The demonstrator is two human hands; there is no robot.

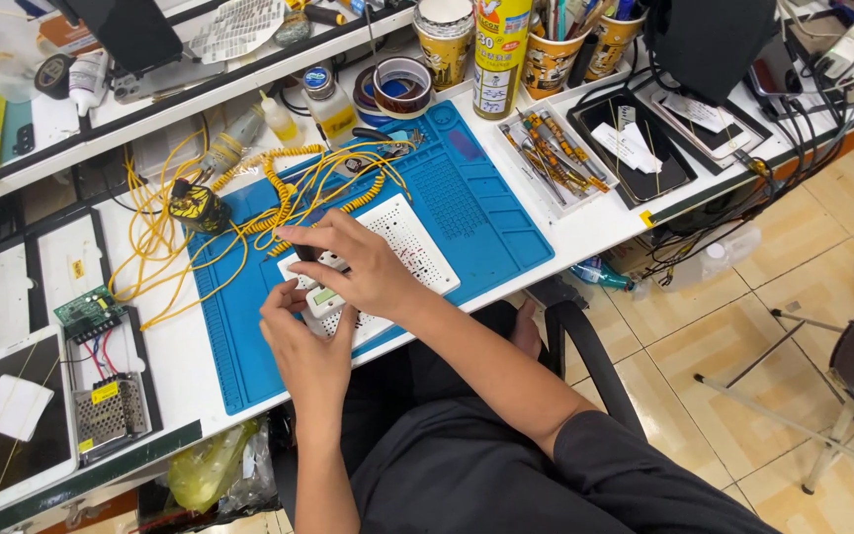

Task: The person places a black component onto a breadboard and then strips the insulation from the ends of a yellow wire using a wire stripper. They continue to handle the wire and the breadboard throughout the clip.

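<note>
Head view, looking down on a cluttered white table (585,232) with a blue work mat (467,213) spread across its middle. Both hands meet at the mat's near edge over a white breadboard (409,237). The left hand (306,346) comes up from below, fingers curled around a small white device with a pale display (326,300) — grasping it, thumb on its side. The right hand (353,262) lies over the top of the same device, fingers bent and pressing on a dark part at its upper end; whether it pinches anything there I cannot tell. The device rests on or just above the breadboard's near-left corner. Behind the hands, a tangle of yellow wires (249,208) trails off the mat toward the left — some coiled, some loose. A green circuit board (89,311) sits well to the left, with a metal-caged power supply (106,415) below it. A roll of tape (402,87) stands at the mat's far edge.
</note>
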